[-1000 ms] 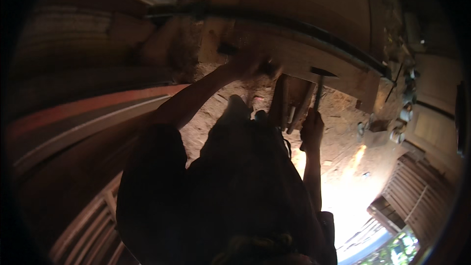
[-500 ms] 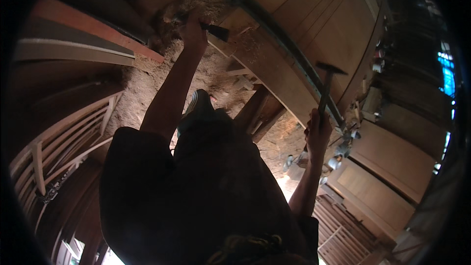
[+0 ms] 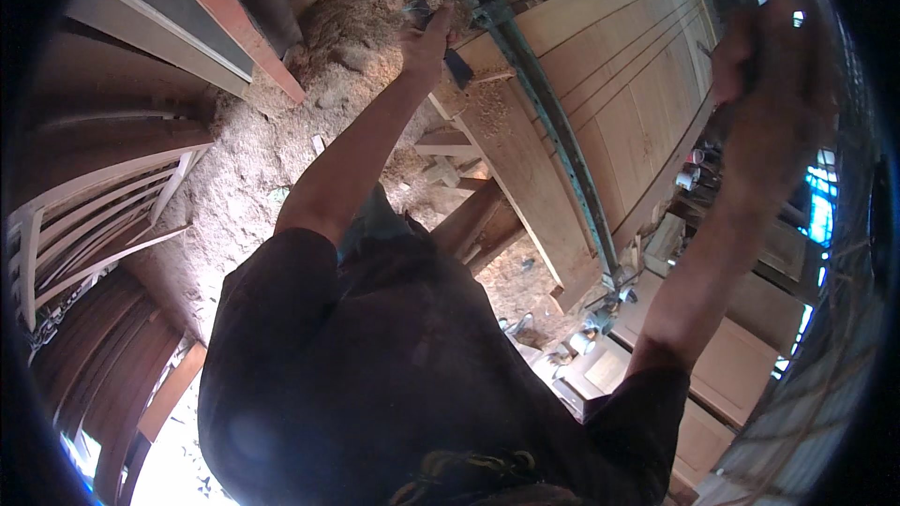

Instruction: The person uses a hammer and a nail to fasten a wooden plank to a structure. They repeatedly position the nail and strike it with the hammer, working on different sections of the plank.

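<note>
the right hand (image 3: 773, 61) is raised near the camera at the right, blurred; i cannot tell how far its fingers are closed or whether they hold anything. farther off, the left hand (image 3: 427, 45) is closed around a dark tool (image 3: 457, 69), which sits by the upper left end of a pale board (image 3: 539, 192) with shavings (image 3: 490, 112). a long greenish metal bar (image 3: 561, 142) crosses the wood, with a grooved wooden panel (image 3: 647, 75) beyond.
</note>
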Demonstrator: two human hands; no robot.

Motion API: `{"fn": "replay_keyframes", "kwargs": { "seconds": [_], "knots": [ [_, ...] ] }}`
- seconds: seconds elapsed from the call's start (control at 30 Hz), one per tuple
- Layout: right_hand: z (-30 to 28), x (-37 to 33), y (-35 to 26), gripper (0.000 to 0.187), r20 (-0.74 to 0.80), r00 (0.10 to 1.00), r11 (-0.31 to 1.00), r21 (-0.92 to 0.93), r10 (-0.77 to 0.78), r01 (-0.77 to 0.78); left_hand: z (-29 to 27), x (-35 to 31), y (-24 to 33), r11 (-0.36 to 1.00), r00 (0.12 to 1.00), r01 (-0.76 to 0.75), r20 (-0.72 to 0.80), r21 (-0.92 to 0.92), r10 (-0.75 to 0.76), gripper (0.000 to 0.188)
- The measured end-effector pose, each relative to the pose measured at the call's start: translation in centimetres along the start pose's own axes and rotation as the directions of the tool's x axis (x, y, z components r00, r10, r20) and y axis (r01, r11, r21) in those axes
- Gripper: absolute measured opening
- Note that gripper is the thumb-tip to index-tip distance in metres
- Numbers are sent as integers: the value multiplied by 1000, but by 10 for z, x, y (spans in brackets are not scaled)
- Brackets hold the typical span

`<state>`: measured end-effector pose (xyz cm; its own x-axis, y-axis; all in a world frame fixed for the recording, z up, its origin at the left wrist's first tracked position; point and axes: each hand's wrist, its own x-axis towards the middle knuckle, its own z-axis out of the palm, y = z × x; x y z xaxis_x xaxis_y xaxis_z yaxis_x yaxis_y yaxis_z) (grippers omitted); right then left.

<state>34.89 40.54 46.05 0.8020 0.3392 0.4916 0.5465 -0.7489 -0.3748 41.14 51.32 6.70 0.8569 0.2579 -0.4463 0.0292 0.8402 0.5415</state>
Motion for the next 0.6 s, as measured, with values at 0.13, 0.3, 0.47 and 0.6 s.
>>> {"fn": "replay_keyframes", "kwargs": {
  "seconds": [0.13, 0.3, 0.47, 0.6],
  "knots": [
    [67, -14, 31, 27, 56, 971, 951, -198, -231, 238, 13, -12, -1, 988, 999, 38, -13, 151, -36, 30],
    [91, -41, 46, 37, 589, 780, 940, -342, 212, 3, 14, -30, -3, 986, 997, -79, -13, 148, 82, 28],
    [51, -67, 77, 31, 431, 870, 949, 86, 238, -302, -6, -27, 19, 997, 996, -75, 53, 4, 74, 29],
    [37, -238, 183, 25, 420, 673, 723, 57, 608, -689, 1, -92, 47, 982, 984, -126, 141, 143, 106, 32]
  ]
}}
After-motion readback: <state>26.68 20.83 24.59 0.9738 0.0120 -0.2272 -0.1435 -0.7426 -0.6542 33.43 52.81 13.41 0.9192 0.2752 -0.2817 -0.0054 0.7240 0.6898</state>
